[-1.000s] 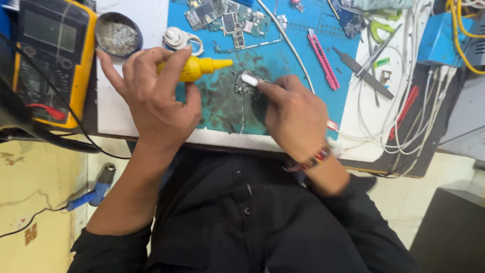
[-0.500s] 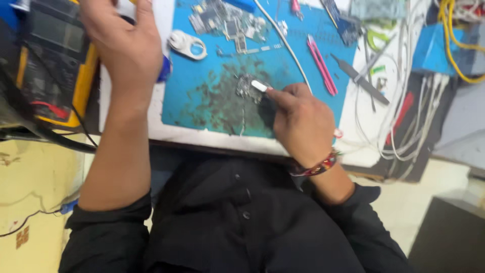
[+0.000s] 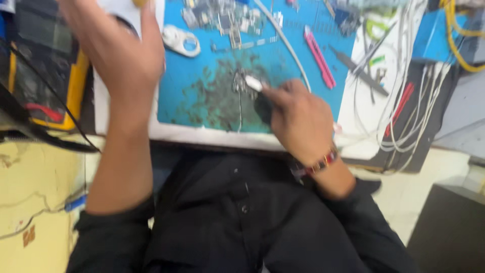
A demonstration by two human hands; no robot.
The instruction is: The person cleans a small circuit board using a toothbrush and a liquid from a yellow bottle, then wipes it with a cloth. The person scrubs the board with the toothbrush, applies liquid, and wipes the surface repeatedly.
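Observation:
My right hand [image 3: 298, 119] rests on the stained blue work mat [image 3: 202, 86] and grips a small dark tool with a white tip [image 3: 252, 83]. The tip presses on a small metal part in the mat's dark, smeared middle. My left hand [image 3: 116, 50] is raised over the mat's left edge, blurred by motion. A bit of a yellow bottle [image 3: 139, 2] shows at its fingertips at the top edge; the rest of the bottle is out of frame.
A yellow multimeter [image 3: 45, 86] with leads lies at the left. Circuit boards [image 3: 222, 20] and a white round holder [image 3: 182, 40] sit at the mat's far side. A pink knife [image 3: 319, 55], tweezers [image 3: 358, 65] and white cables [image 3: 404, 101] lie to the right.
My left hand has lifted off the mat with the yellow bottle and swung up and left. My right hand stays on the mat with its tool.

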